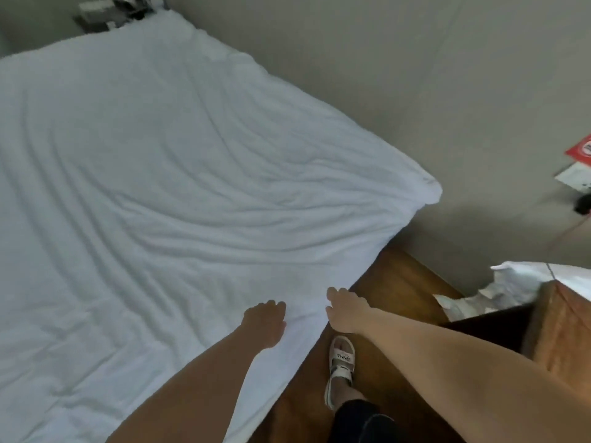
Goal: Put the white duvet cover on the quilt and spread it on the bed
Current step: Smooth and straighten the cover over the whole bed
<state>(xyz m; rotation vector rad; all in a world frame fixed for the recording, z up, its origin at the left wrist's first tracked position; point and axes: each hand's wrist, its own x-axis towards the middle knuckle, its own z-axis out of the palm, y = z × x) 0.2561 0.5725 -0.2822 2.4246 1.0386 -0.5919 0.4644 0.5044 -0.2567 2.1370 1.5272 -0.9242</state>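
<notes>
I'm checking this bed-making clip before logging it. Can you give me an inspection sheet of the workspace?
Surface: bed, covered to its near edge and corner.
Job's things: white duvet spread flat, wrinkled; quilt itself hidden.
Clutter: crumpled white fabric by a wooden unit; dark items past the far end, blurred.
Grippers: left hand and right hand, fingers curled into the duvet's near edge.
Cables: thin cord, dark plug near a wall socket.
Surroundings: grey wall, wooden floor, sandalled foot.
</notes>
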